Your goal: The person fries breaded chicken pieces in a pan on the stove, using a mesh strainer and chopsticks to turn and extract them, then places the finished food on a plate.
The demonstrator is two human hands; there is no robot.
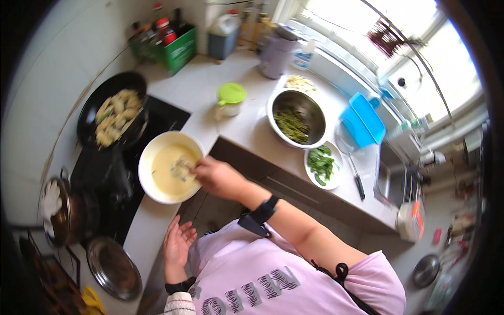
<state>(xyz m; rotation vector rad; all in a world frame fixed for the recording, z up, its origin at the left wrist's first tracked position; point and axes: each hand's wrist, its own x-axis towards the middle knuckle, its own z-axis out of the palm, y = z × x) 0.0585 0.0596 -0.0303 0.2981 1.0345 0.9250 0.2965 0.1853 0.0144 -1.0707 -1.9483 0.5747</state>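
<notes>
A white bowl point(145, 167) of pale yellow batter stands at the front edge of the cooktop. Over its right side, my right hand point(216, 177) grips a utensil whose lower end dips into the batter; blur hides its exact kind. My left hand point(179, 240) is held below the bowl, fingers apart, palm turned up and nothing in it. Behind the bowl, a black frying pan point(88, 128) holds battered, pale golden pieces. A jar with a green lid point(231, 93) is on the counter to the bowl's upper right.
On the right counter are a steel bowl point(319, 122) of green vegetables, a white plate point(334, 183) of leafy greens, a strainer point(346, 136) and a blue plastic basket point(368, 122). A metal pot point(78, 214) and a round metal lid point(114, 267) lie at the left.
</notes>
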